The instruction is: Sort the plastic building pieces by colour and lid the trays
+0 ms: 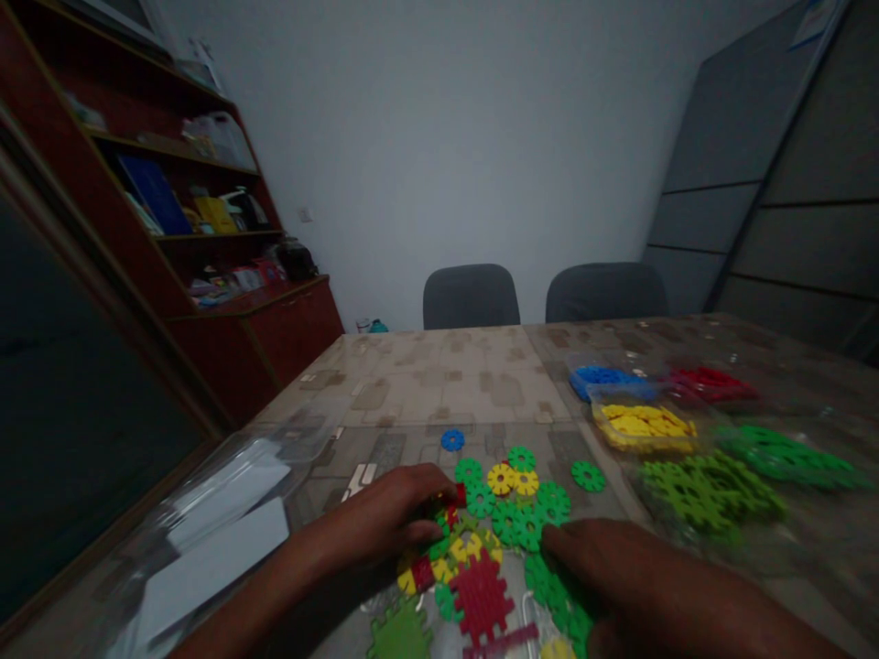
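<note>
A heap of flat plastic snowflake pieces (512, 513) in green, yellow and red lies on the table (439, 375) in front of me. My left hand (391, 517) rests on the heap's left side, fingers curled around a small cluster of red, green and yellow pieces (450, 517). My right hand (604, 558) lies over the heap's right side, on green pieces; its fingers are hidden in the dim, blurred picture. A single blue piece (451, 440) and a single green piece (589, 475) lie apart, farther out.
Clear trays at the right hold sorted pieces: blue (604, 378), red (710, 383), yellow (645, 426), light green (707, 490) and dark green (789, 455). A clear plastic lid or bag (226, 513) lies at left. Two grey chairs (471, 295) stand beyond the table; a wooden shelf (206, 229) fills the left wall.
</note>
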### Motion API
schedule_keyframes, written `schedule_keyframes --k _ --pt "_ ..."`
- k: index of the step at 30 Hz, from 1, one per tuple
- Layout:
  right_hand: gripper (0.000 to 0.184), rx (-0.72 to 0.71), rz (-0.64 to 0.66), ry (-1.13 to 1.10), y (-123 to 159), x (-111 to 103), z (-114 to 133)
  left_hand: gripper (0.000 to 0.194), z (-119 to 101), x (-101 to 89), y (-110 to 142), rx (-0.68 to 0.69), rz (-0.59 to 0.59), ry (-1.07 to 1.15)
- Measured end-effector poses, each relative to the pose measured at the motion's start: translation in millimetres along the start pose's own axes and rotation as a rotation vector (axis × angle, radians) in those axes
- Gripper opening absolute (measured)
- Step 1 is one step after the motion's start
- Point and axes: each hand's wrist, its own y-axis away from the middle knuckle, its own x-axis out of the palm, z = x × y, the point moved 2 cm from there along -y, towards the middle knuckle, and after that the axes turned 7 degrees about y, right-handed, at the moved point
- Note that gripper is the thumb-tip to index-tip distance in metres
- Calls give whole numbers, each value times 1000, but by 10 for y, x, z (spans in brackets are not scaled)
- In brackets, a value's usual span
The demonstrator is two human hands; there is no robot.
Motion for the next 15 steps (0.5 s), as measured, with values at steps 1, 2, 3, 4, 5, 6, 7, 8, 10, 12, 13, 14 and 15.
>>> schedule_keyframes --k 1,2,3,4,5,6,7,8,10,12,13,14,15 --pt "49 6 12 -4 8 -1 -2 37 1 1 2 -2 0 -1" --pt "42 3 11 -9 12 -7 -8 37 4 2 4 -3 -2 -4" --pt "35 -10 -5 -17 11 -15 -18 37 9 4 4 -4 -2 -7" --pt "30 -28 -34 -24 5 -24 -33 38 15 7 2 -5 -1 -9" --pt "26 -51 -71 -30 -8 -33 -53 39 22 10 0 -4 0 -12" --pt "23 -70 -111 -33 -24 -40 -77 39 28 13 -3 -4 5 -13" --pt "21 -80 -142 -33 -44 -43 -103 39 32 16 -6 -2 10 -14" --pt "20 -81 -159 -29 -64 -43 -127 39 35 18 -9 0 15 -15" --pt "22 -64 -150 -34 -103 -34 -163 39 35 18 -13 1 17 -18" --pt "30 -35 -123 -62 -131 -20 -173 38 28 15 -15 1 17 -21" --pt "34 -25 -118 -73 -141 -12 -171 37 23 13 -16 1 18 -22" --pt "37 -19 -121 -77 -151 -3 -165 37 18 12 -16 2 20 -23" --pt "38 -15 -126 -76 -161 7 -160 37 13 11 -17 3 21 -24"
